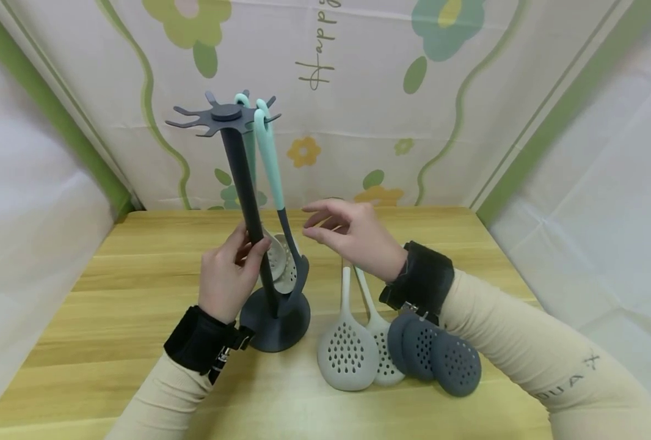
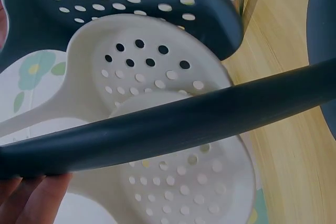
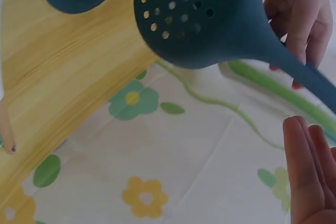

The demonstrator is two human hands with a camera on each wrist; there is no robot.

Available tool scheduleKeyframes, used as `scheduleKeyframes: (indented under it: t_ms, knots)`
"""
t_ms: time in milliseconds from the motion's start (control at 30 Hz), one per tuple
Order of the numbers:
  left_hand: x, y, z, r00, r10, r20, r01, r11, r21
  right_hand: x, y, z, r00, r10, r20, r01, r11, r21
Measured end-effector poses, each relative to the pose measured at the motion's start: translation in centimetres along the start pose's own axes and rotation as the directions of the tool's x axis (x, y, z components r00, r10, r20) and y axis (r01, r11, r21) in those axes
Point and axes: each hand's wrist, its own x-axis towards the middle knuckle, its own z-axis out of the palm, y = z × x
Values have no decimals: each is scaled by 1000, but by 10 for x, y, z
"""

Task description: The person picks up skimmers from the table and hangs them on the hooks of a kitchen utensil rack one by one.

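Note:
My left hand (image 1: pixel 229 275) grips the dark pole (image 1: pixel 240 177) of a utensil stand, fingers and thumb around its lower half. The stand has a round base (image 1: pixel 276 339) and a top ring of hooks (image 1: pixel 226 113). From the hooks on its right side hang a dark skimmer (image 3: pixel 231 30) with a mint handle (image 1: pixel 269 156) and two pale skimmers (image 2: pixel 84 51), partly behind the pole. My right hand (image 1: pixel 353 235) is in the air just right of the dark skimmer, fingers extended, thumb apart, holding nothing.
On the wooden table (image 1: pixel 122 293), right of the base, lie a large pale skimmer (image 1: pixel 353 380), a smaller pale one (image 1: pixel 388 371) and several dark perforated heads (image 1: pixel 457 373), partly under my right forearm. A flowered cloth (image 1: pixel 358 153) hangs behind the table.

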Motion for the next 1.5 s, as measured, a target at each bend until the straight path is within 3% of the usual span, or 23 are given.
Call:
scheduleKeyframes:
  t_ms: [233, 500, 733, 900, 1200, 1500]
  knots:
    - [1, 1, 1, 1000, 30, -8, -30, 1000, -2, -7, 22, -21, 993, 101, -61, -104, 994, -45]
    - [1, 1, 1, 1000, 27, -5, -27, 1000, -3, -10, 55, -43, 965, 235, -112, -247, 963, -109]
    - [0, 1, 0, 1000, 25, -13, -25, 1000, 9, -18, 88, -63, 926, 355, -131, -371, 919, -134]
    - [0, 1, 0, 1000, 25, -14, -25, 1000, 11, -28, 106, -76, 906, 400, -139, -420, 888, -188]
    - [1, 1, 0, 1000, 16, -5, -16, 1000, 6, -48, 137, -90, 842, 533, -83, -529, 783, -329]
    - [1, 1, 0, 1000, 13, -2, -13, 1000, 14, -64, 155, -93, 806, 588, -69, -571, 741, -353]
